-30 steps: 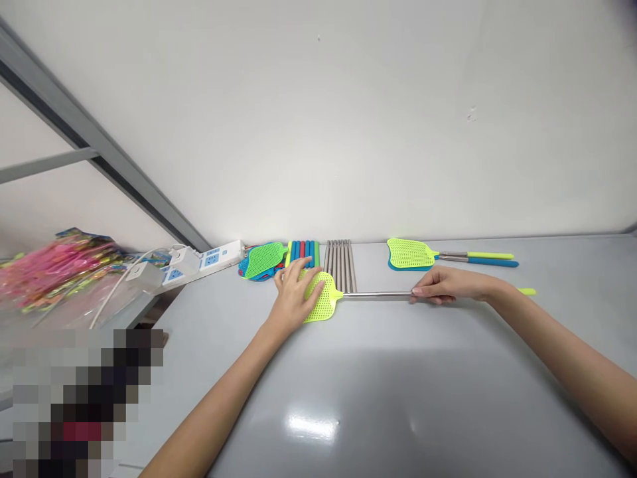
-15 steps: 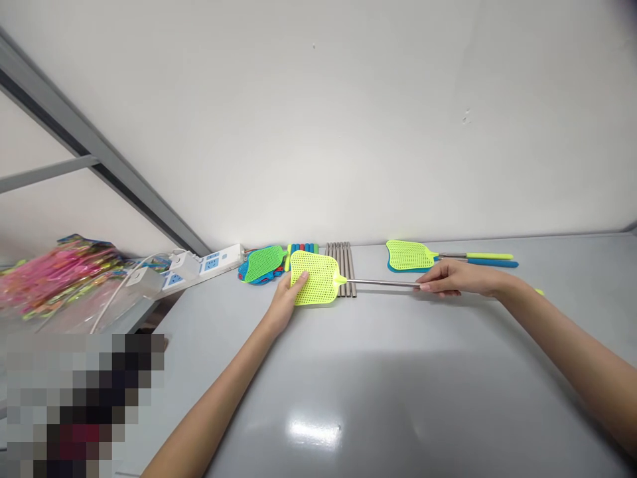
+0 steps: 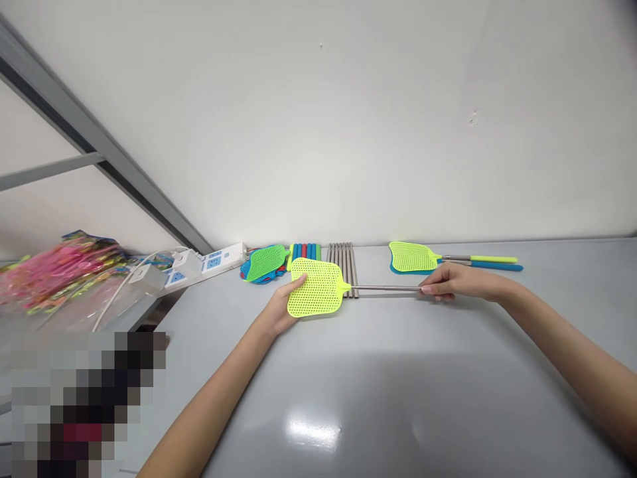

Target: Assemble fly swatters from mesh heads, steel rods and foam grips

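A yellow fly swatter (image 3: 316, 289) with a perforated head and a thin metal rod spans the space between my hands, above the grey table. My left hand (image 3: 283, 309) grips the left edge of its head, thumb on top and fingers underneath. At the other end, my right hand (image 3: 450, 282) pinches the metal rod; the palm hides whatever lies beyond. Just behind the swatter head lie several metal rods (image 3: 343, 255) side by side, partly covered by it. Near my right fingers rest two more swatters, a yellow one (image 3: 413, 256) on top of a blue one (image 3: 497, 266).
Farther left are a pile of loose swatter heads with a green one (image 3: 266, 262) uppermost and a row of coloured grips (image 3: 306, 251). A white power strip (image 3: 219, 259) with plugs and bagged pink items (image 3: 64, 272) lie beyond. A wall (image 3: 348, 133) borders the table's back.
The swatter head has come slightly down, toward me, and now lies flatter, with my left hand following. My right hand keeps its pinch on the rod nearly in place.
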